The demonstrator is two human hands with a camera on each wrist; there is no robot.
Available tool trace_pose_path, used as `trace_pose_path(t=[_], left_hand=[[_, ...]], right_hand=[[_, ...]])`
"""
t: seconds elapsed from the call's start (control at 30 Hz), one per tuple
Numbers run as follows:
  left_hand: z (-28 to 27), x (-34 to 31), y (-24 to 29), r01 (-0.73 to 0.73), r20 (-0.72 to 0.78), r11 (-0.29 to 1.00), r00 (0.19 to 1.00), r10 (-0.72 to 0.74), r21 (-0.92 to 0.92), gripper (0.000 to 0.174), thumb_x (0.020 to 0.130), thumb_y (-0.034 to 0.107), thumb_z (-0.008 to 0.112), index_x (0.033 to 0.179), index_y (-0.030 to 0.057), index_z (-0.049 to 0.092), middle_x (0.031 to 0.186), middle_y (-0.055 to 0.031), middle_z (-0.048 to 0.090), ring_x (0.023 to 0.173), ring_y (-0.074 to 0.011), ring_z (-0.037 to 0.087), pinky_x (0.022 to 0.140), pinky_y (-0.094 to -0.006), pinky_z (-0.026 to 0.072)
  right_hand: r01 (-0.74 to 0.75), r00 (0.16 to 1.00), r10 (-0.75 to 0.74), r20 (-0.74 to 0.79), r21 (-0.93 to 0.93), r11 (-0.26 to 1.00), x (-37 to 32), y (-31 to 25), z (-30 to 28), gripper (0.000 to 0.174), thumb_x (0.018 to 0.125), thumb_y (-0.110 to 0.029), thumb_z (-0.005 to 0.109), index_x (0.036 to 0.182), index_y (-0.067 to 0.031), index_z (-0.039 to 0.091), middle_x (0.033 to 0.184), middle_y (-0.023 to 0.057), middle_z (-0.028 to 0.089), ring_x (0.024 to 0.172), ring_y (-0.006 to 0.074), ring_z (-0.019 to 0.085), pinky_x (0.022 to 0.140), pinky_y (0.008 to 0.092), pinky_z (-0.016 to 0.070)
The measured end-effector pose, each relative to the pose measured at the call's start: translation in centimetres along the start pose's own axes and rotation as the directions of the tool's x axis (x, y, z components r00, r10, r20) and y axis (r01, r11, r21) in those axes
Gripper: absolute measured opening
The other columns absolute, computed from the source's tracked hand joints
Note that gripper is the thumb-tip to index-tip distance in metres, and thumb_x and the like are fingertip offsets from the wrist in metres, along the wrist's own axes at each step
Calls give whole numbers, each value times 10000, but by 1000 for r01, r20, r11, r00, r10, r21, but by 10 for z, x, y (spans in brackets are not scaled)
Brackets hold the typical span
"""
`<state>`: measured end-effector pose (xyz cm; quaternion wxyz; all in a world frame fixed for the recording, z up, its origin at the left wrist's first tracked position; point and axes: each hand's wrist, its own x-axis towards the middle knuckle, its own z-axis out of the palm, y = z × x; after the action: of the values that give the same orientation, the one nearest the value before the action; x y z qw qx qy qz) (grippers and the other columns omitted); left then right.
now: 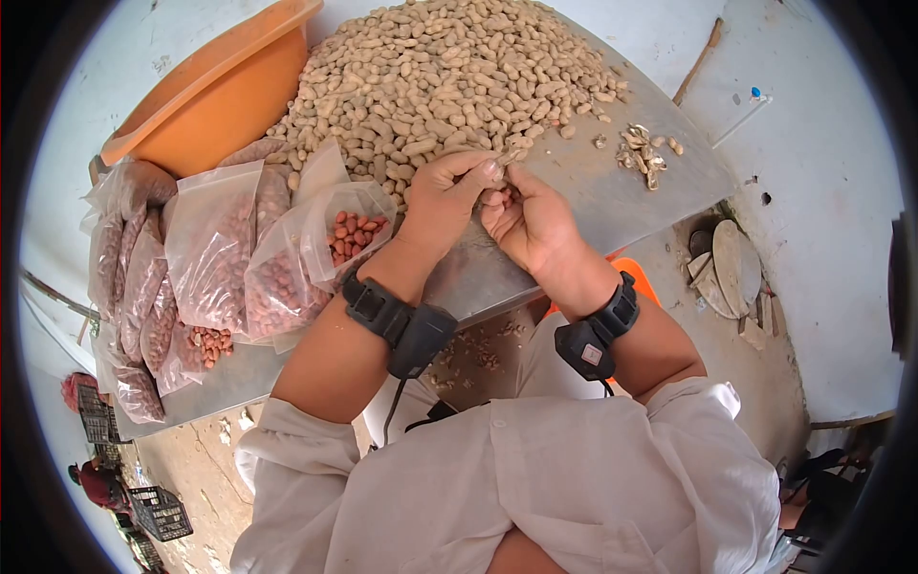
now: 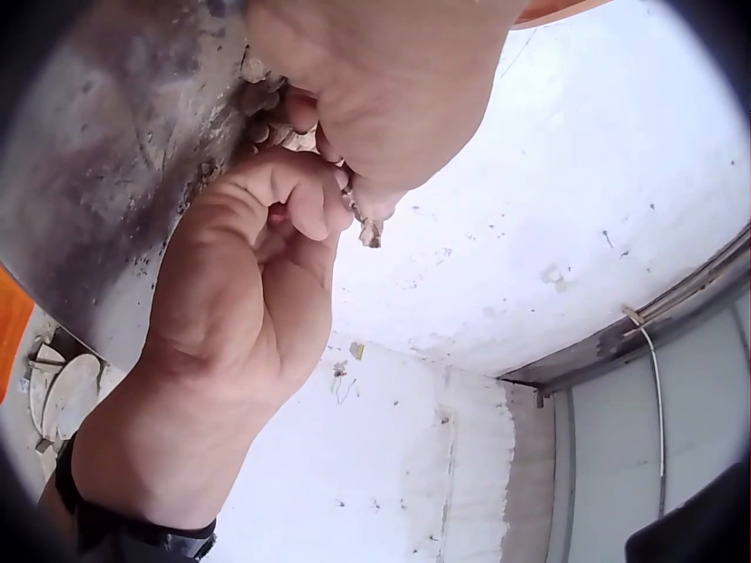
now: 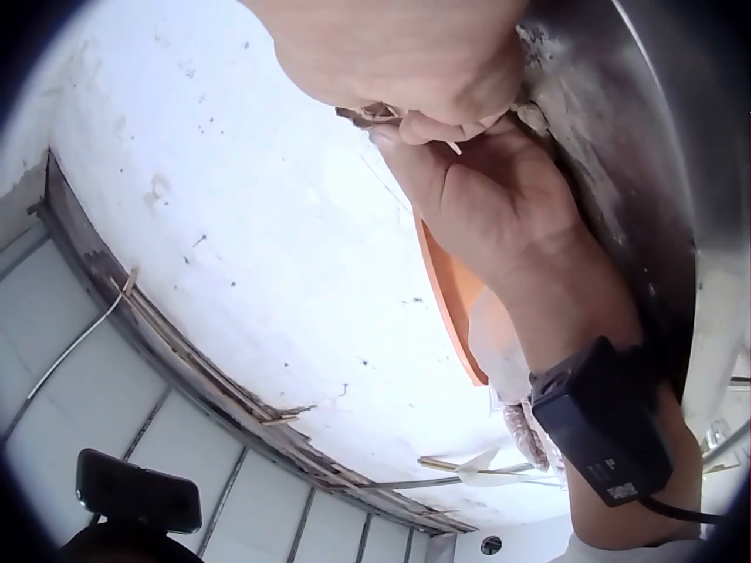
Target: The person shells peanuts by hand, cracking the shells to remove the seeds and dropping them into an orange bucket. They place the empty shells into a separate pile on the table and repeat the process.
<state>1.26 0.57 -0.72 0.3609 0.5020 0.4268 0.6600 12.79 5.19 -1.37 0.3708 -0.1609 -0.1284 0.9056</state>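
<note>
My left hand (image 1: 442, 199) and right hand (image 1: 537, 228) meet at the front edge of the peanut pile (image 1: 449, 72). Between their fingertips they pinch a peanut shell (image 1: 510, 157). Reddish kernels (image 1: 506, 197) lie within the curled fingers of my right hand. The left wrist view has the shell (image 2: 371, 232) sticking out below my left hand (image 2: 381, 94), with my right hand (image 2: 241, 276) against it. From the right wrist, the shell (image 3: 372, 114) shows between my right hand (image 3: 399, 53) and left hand (image 3: 505, 211); the fingertips are partly hidden.
An orange basin (image 1: 215, 91) stands left of the pile. Bags of red kernels (image 1: 215, 249) cover the table's left side, one open bag (image 1: 356, 234) beside my left forearm. Empty shells (image 1: 645, 158) lie on the metal table (image 1: 612, 206) at right. An orange object (image 1: 633, 279) is below the edge.
</note>
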Motion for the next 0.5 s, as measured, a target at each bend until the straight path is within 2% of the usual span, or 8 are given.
trace_pose_path(t=[0.1,0.2,0.3,0.33,0.43,0.5], left_hand=[[-2,0,-2,-64,16,996,998,63,56,153,830,72,601,929,-37,641,859,-41,607,790,-103,571,688,-213,464],[-5,2,-3,-32,-42,994,998,36,107,135,815,61,606,913,-22,650,864,-52,611,780,-104,575,682,-221,465],[-4,-1,3,-113,5,933,993,119,343,127,802,46,600,904,-6,654,851,-52,617,761,-103,577,675,-231,465],[-3,-2,3,-140,21,921,990,142,364,132,799,43,596,910,-1,653,842,-49,617,757,-103,579,673,-231,465],[1,-4,2,-203,34,905,978,205,374,151,796,40,587,930,13,649,814,-38,615,742,-102,578,666,-228,459],[4,-4,4,-224,-8,922,971,239,314,163,800,43,581,947,18,643,796,-29,610,726,-98,567,659,-224,451]], right_hand=[[32,999,-33,-20,-38,999,-1,2,1,175,922,-190,469,835,-42,503,698,35,518,553,114,477,479,203,428],[58,998,-57,9,-163,985,-12,3,7,160,909,-187,495,819,-55,501,674,22,503,522,102,446,451,196,378],[89,995,-75,64,-252,964,-18,3,4,140,900,-188,510,829,-67,505,652,5,486,493,92,406,430,198,335],[101,993,-81,85,-269,958,-18,3,2,133,898,-189,513,836,-71,507,645,-1,481,484,88,391,424,199,323],[55,992,-33,118,-184,981,-17,-3,-3,145,899,-219,515,845,-85,502,611,-16,450,464,80,352,413,200,286],[95,995,-89,38,-238,967,-19,-17,0,145,909,-222,496,858,-87,499,585,-20,411,457,79,329,409,200,266]])
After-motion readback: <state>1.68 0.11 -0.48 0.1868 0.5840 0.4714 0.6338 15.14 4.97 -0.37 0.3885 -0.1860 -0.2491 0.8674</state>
